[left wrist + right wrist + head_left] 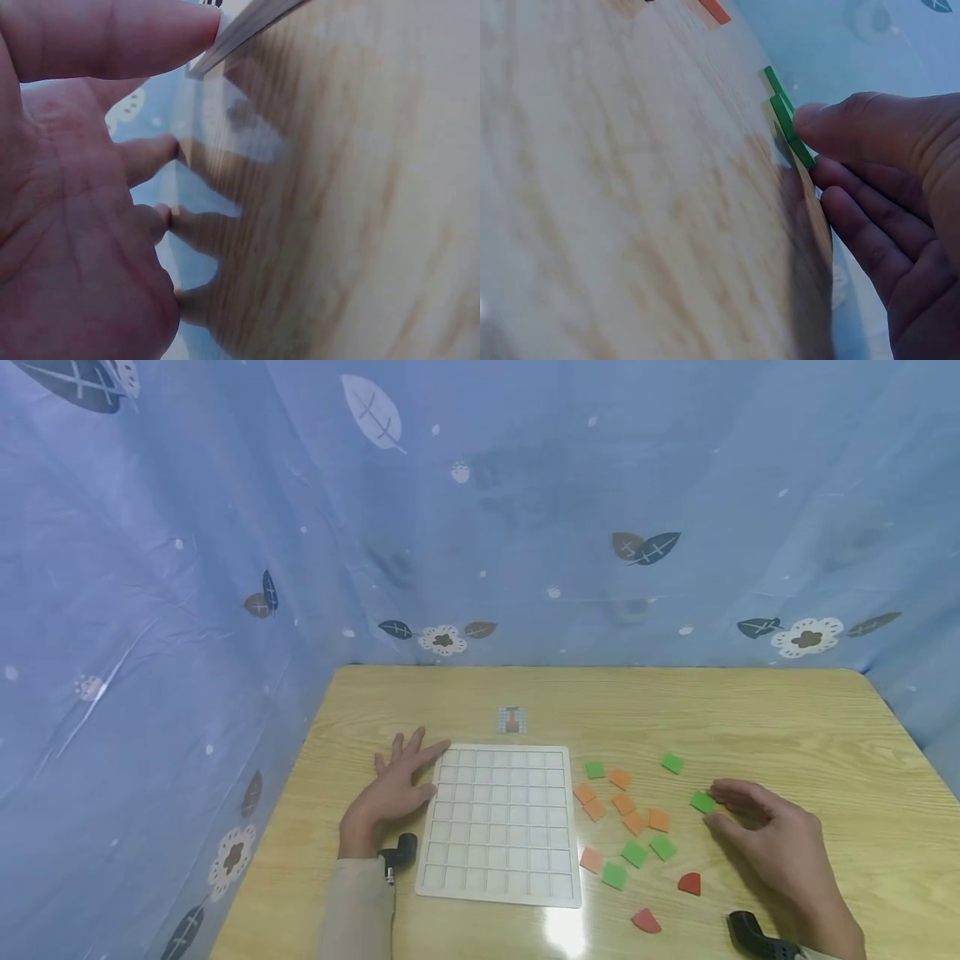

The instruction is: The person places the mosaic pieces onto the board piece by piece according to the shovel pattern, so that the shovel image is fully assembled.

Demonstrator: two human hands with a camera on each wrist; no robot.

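A white grid board (501, 903) with raised dividers lies flat on the table. My left hand (392, 789) rests beside it with fingers spread; its index fingertip touches the far left corner and its thumb the left edge. In the left wrist view, the thumb (120, 37) meets the board's rim (251, 30). At the right, my right hand (776, 835) pinches the edge of a green square tile (702, 802) between thumb and fingers. The right wrist view shows this green tile (790, 131) low over the table, with another green tile (775, 79) behind it.
Several orange square tiles (624, 804) and green square tiles (633, 853) lie scattered right of the board. Two red quarter-round pieces (690, 883) sit nearer the front. Behind the board lies a small pattern card (512, 720). A blue patterned curtain (540, 527) surrounds the table.
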